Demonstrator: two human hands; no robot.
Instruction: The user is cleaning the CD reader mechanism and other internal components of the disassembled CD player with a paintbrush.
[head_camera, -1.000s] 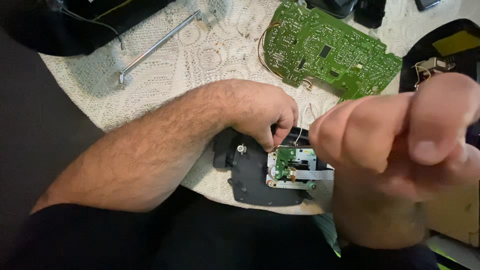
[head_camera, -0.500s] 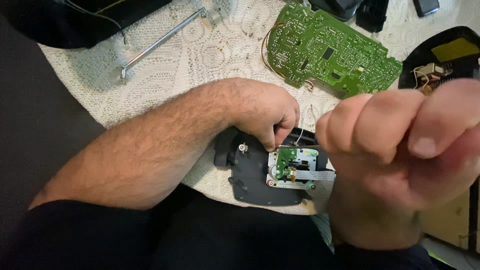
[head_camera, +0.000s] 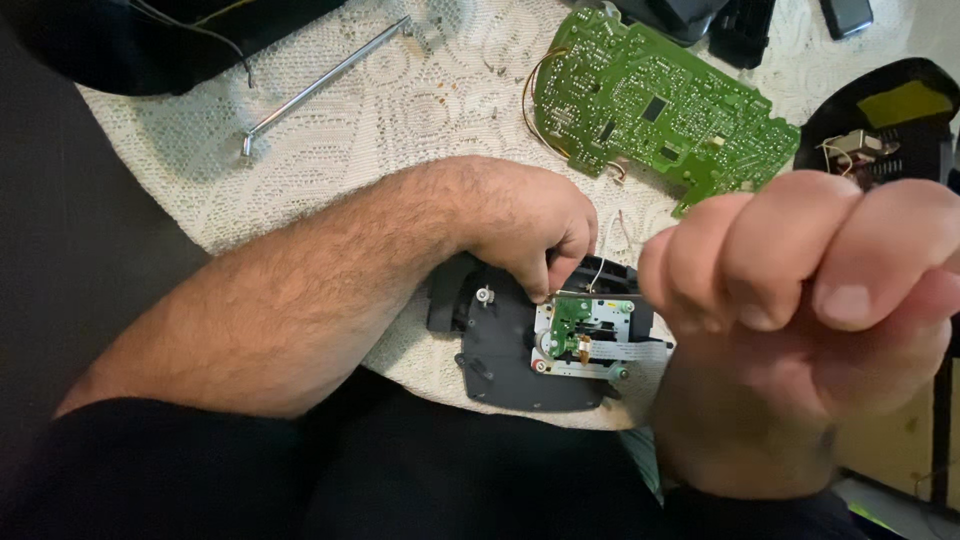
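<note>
The left hand (head_camera: 520, 225) reaches in from the left, forearm laid across the lace cloth (head_camera: 400, 110), fingertips pinched on the top edge of the black module (head_camera: 510, 350) at the table's near edge. The right hand (head_camera: 800, 300) hovers raised, clenched into a fist, close to the camera.

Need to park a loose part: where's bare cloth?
Free: white lace cloth between the thin metal rod, the large green circuit board and the left hand. Crowded: around the black plastic drive assembly, and beside the raised right hand.
</note>
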